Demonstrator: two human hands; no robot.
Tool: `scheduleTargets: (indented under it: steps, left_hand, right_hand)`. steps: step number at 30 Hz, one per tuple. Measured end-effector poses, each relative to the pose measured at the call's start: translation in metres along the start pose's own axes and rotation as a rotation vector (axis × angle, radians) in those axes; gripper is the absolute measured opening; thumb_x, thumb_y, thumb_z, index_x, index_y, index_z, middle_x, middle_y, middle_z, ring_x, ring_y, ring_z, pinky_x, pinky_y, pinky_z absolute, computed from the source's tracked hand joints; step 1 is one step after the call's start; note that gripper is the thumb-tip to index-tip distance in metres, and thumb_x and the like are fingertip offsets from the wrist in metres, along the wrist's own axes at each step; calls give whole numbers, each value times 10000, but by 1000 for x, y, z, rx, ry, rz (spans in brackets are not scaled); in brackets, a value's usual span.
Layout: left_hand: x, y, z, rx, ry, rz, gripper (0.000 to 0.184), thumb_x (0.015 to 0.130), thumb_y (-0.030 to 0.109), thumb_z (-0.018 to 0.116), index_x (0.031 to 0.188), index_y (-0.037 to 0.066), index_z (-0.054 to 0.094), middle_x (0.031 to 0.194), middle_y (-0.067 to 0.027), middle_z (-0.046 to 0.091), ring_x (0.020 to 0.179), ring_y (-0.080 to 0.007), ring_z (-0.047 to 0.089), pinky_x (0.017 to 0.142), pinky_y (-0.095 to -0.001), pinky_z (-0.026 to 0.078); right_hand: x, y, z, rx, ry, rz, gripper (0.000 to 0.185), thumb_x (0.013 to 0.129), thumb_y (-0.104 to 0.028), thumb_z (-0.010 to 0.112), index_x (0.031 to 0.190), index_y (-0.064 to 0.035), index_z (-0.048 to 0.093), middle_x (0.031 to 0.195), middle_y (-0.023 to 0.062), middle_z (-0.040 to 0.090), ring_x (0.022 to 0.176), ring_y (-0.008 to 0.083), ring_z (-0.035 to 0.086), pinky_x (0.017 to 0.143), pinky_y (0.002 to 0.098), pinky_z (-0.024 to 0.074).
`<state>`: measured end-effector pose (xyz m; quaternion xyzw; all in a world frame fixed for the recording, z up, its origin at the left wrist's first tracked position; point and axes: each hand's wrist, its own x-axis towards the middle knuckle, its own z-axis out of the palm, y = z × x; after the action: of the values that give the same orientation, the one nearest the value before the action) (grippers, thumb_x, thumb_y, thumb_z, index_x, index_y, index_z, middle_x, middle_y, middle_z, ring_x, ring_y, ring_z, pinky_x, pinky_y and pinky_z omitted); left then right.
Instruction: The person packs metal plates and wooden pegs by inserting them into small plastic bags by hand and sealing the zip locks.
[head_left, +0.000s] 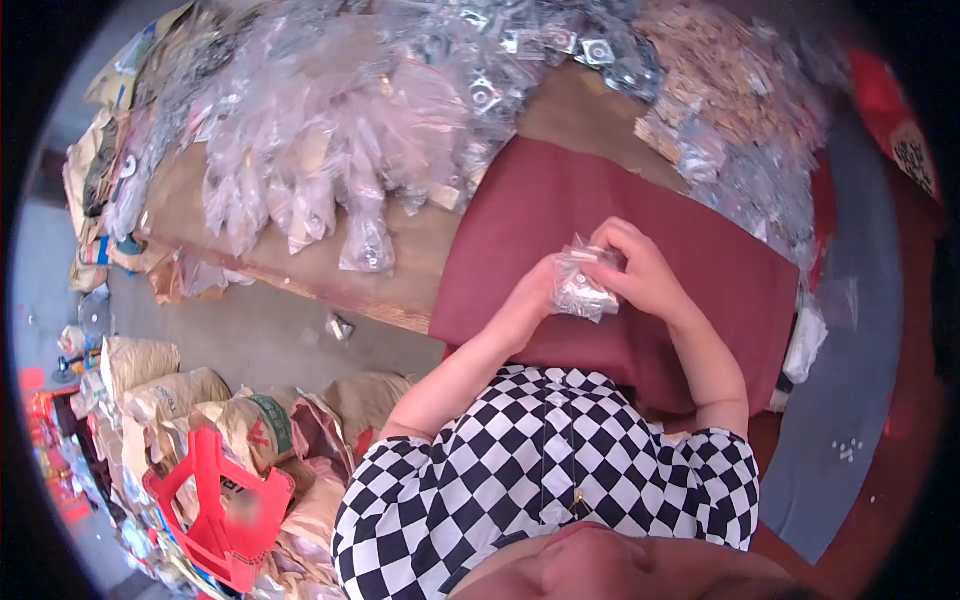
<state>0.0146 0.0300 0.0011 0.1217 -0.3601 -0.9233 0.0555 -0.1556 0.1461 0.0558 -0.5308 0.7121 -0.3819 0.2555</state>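
A small clear plastic bag (583,290) with shiny metal parts inside is held between my two hands, over a dark red cloth (540,215) on the table edge. My left hand (540,285) grips the bag from its left side. At the bag's upper right, my right hand (630,262) has its fingers bent and pressed to the plastic. The exact kind of parts inside is too small to tell.
Clear bags (330,150) lie heaped at the back left, and silvery packed parts (590,50) at the back. A pile of small brownish packets (720,90) covers the right. Paper sacks (195,390) and a red plastic stool (215,510) stand at lower left.
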Motion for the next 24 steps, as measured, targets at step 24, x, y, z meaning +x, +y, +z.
scheduleTargets:
  steps: [24]
  left_hand:
    - [186, 150, -47, 2239, 284, 869, 317, 852, 76, 536, 1166, 51, 579, 1187, -177, 604, 1209, -366, 523, 1037, -492, 393]
  right_hand:
    - [-70, 41, 18, 1032, 369, 435, 404, 951, -161, 559, 1332, -50, 481, 1135, 93, 642, 889, 181, 672, 605, 269, 541]
